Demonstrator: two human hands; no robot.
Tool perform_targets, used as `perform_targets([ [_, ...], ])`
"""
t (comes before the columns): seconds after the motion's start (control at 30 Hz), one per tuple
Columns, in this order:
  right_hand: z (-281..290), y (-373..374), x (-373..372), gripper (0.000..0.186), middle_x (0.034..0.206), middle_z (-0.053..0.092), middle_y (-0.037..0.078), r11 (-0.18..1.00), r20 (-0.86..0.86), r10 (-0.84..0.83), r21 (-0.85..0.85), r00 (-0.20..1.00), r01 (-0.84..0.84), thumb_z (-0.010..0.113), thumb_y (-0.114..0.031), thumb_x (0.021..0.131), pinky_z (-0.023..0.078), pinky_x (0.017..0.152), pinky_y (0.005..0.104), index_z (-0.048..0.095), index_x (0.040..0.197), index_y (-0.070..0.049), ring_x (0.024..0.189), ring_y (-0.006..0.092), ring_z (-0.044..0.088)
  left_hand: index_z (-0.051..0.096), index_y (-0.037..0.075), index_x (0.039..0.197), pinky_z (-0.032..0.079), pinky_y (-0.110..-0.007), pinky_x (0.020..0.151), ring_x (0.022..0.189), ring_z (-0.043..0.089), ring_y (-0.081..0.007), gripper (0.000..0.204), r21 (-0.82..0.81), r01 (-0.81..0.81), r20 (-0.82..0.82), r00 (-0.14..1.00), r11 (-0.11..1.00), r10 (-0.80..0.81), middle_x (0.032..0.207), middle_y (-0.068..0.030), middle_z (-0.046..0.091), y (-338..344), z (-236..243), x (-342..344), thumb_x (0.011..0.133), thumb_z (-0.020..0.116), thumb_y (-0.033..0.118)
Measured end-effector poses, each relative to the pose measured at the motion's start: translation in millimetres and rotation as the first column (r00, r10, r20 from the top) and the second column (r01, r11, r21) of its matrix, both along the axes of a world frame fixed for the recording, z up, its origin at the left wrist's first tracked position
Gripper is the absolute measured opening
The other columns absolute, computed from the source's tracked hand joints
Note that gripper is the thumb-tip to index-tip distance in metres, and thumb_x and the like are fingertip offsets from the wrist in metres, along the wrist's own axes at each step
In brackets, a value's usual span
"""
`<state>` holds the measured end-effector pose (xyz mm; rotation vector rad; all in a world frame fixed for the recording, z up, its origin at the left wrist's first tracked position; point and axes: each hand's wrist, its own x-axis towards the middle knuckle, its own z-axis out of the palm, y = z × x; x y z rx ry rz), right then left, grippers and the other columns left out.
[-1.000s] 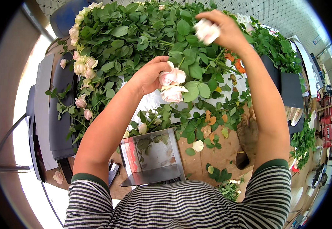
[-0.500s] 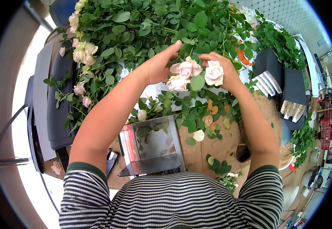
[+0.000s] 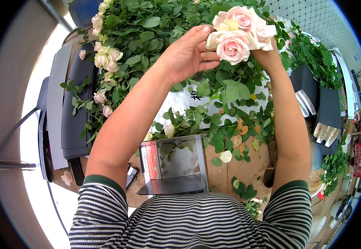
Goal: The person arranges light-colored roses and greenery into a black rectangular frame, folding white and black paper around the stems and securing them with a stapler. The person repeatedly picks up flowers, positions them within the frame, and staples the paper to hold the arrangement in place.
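A small bunch of pale pink roses (image 3: 233,46) is held up over the heaped greenery, blooms facing me. My right hand (image 3: 269,59) grips it from behind at the right; its fingers are mostly hidden by the flowers. At the bunch's left edge is my left hand (image 3: 188,54), open, thumb and fingers stretched out and apart, with a ring on one finger. The fingertips come close to the petals; whether they touch I cannot tell. Leafy rose stems (image 3: 147,37) lie piled beyond both hands, with cream and pink blooms (image 3: 106,58) along the left side.
Nearest my body stands an open metal box (image 3: 180,166) with a slanted front plate. Loose green and brown leaves (image 3: 240,133) lie on the wooden table (image 3: 218,178). Dark sheets (image 3: 79,120) stand at the left, dark boxes (image 3: 327,108) at the right.
The roses have risen and turned, so their blooms now face me and look larger. Both hands moved up and to the right, the right one passing behind the flowers.
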<state>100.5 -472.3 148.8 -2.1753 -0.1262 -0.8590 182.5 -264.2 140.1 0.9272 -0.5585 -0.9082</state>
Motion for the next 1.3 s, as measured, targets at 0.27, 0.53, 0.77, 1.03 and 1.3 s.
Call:
perform_targets([
  [0.27, -5.5, 7.9, 12.0, 0.039, 0.103, 0.059, 0.008, 0.976, 0.107, 0.13, -0.188, 0.986, -0.108, 0.067, 0.005, 0.07, 0.046, 0.087, 0.0281, 0.058, 0.107, -0.001, 0.095, 0.0212, 0.059, 0.047, 0.004, 0.13, 0.054, -0.045, 0.086, 0.109, 0.06, -0.0271, 0.054, -0.236, -0.001, -0.19, 0.981, 0.972, -0.046, 0.122, -0.014, 0.058, 0.8, 6.7, 2.8, 0.094, 0.05, 0.045],
  [0.53, -19.3, 13.6, 15.6, 0.031, 0.096, 0.06, 0.006, 0.988, 0.069, 0.154, -0.029, 0.986, -0.152, 0.068, 0.0, 0.072, 0.047, 0.078, 0.0278, 0.057, 0.101, -0.004, 0.087, 0.0191, 0.059, 0.051, 0.002, 0.124, 0.053, -0.041, 0.089, 0.104, 0.062, -0.0221, 0.051, -0.034, 0.046, -0.066, 0.997, 0.998, -0.048, 0.117, -0.0137, 0.061, 4.5, 15.3, -2.4, 0.096, 0.045, 0.045],
  [0.77, -16.8, 5.3, 20.0, 0.021, 0.09, 0.059, 0.007, 0.813, 0.201, 0.347, 0.422, 0.916, -0.401, 0.065, -0.007, 0.077, 0.048, 0.074, 0.0301, 0.059, 0.097, -0.004, 0.082, 0.021, 0.06, 0.061, 0.002, 0.096, 0.055, -0.031, 0.064, 0.071, 0.065, -0.0185, 0.037, -0.005, 0.212, -0.236, 0.949, 0.977, -0.207, 0.082, -0.0085, 0.064, 22.4, -17.7, 18.3, 0.092, 0.057, 0.039],
  [1.03, -36.2, 5.1, 2.1, 0.029, 0.103, 0.063, 0.007, 0.959, -0.086, 0.254, -0.109, 0.963, -0.262, 0.067, -0.004, 0.073, 0.051, 0.075, 0.027, 0.061, 0.101, -0.005, 0.089, 0.0183, 0.063, 0.061, 0.0, 0.109, 0.048, -0.042, 0.09, 0.093, 0.064, -0.0253, 0.063, -0.322, 0.022, -0.097, 0.994, 0.947, -0.056, 0.106, -0.0173, 0.065, 78.0, 16.4, 86.3, 0.092, 0.042, 0.057],
  [1.3, 53.2, 10.7, 6.2, 0.04, 0.105, 0.06, 0.009, 0.864, 0.404, 0.025, -0.469, 0.915, 0.183, 0.074, -0.007, 0.069, 0.049, 0.071, 0.0303, 0.061, 0.107, -0.007, 0.084, 0.0204, 0.061, 0.059, -0.009, 0.11, 0.048, -0.041, 0.091, 0.099, 0.063, -0.0302, 0.088, -0.189, 0.212, 0.401, 0.908, 0.959, -0.122, 0.105, -0.0189, 0.065, 27.7, 89.0, 38.4, 0.089, 0.026, 0.07],
])
